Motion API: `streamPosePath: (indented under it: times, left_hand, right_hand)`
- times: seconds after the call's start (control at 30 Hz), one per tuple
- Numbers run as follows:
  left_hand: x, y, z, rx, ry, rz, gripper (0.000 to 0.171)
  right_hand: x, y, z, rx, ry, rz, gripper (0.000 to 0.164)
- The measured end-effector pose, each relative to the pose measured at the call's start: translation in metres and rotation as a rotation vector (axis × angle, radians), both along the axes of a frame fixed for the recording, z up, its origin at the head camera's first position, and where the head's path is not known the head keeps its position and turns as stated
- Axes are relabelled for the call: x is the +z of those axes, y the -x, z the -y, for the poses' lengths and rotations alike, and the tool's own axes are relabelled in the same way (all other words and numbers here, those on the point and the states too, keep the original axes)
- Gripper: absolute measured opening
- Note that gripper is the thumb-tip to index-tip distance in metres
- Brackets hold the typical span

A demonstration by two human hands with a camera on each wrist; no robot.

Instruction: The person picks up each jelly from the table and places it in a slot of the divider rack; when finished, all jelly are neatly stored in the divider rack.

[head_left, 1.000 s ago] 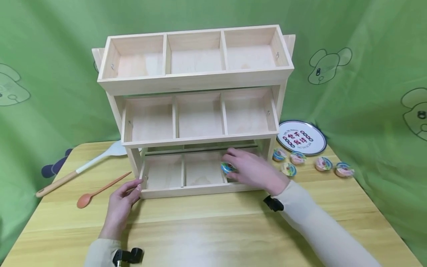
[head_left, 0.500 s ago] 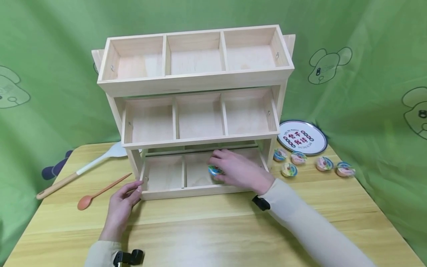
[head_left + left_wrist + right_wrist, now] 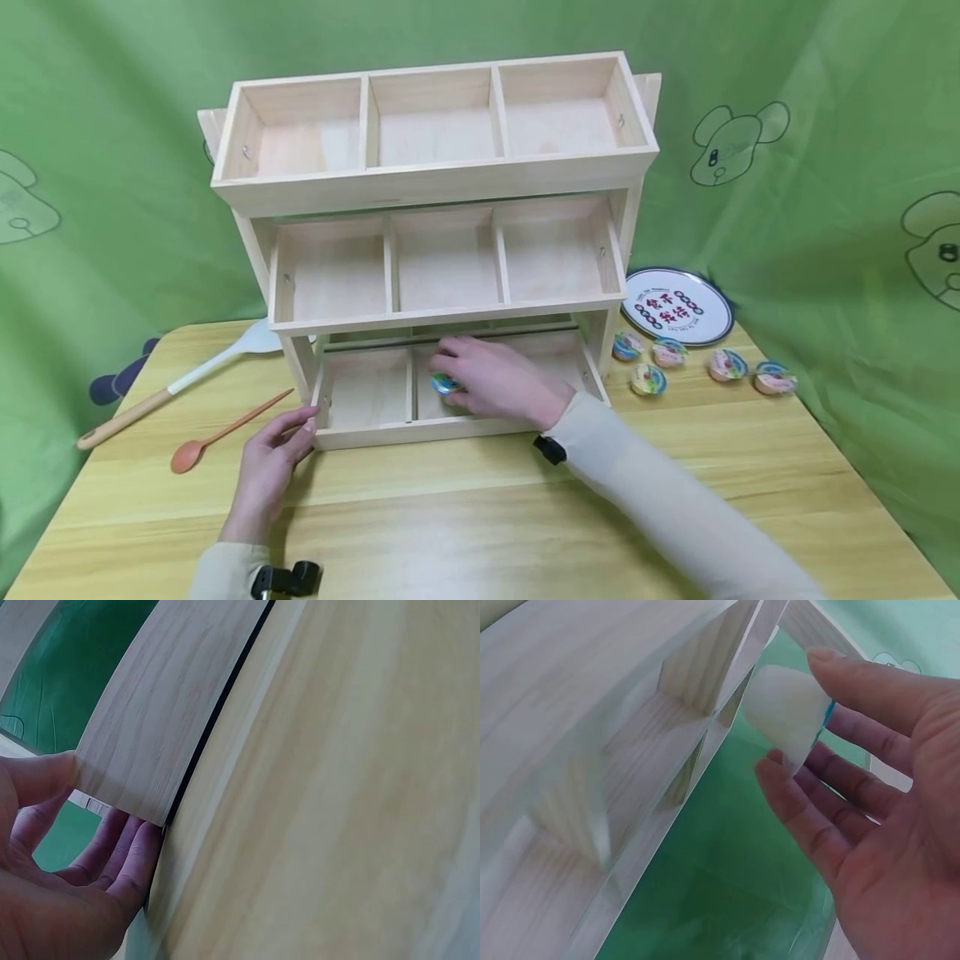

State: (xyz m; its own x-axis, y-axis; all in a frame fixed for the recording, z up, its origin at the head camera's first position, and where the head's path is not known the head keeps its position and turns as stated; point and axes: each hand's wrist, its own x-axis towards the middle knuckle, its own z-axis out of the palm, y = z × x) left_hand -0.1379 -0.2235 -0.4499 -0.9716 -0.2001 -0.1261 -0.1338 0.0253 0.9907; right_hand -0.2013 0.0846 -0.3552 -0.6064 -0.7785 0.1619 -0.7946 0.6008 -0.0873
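My right hand (image 3: 498, 379) holds a small jelly cup (image 3: 444, 383) with a blue lid over the middle compartment of the bottom tier of a three-tier wooden rack (image 3: 442, 185). In the right wrist view, thumb and fingers pinch the cup's lid end, and its whitish, translucent body (image 3: 784, 709) points away from the palm. My left hand (image 3: 273, 458) grips the front left corner of the bottom tier (image 3: 450, 431). Seen from the left wrist, the thumb lies at the upper edge of the front board (image 3: 161, 712) while the fingers reach behind its end.
Right of the rack lie several jelly cups (image 3: 648, 379), near a white plate (image 3: 678, 307) with a dark rim. On the left are an orange spoon (image 3: 187, 456) and a white spatula (image 3: 206, 367) with a wooden handle. A green curtain (image 3: 795, 217) hangs behind.
My right hand has moved left along the bottom tier with the jelly cup, from around the right divider to the middle compartment. The left hand stays at the corner.
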Motion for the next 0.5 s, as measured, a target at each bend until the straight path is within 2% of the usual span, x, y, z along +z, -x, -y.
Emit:
streamPosePath:
  times: [0.23, 0.5]
  left_hand:
    - [0.002, 0.001, 0.001, -0.002, -0.009, 0.006, 0.032]
    - [0.001, 0.000, 0.001, -0.010, -0.033, 0.019, 0.034]
  right_hand:
    - [0.004, 0.005, 0.025, 0.038, -0.016, 0.022, 0.041]
    - [0.002, 0.008, 0.055, 0.070, -0.009, 0.049, 0.042]
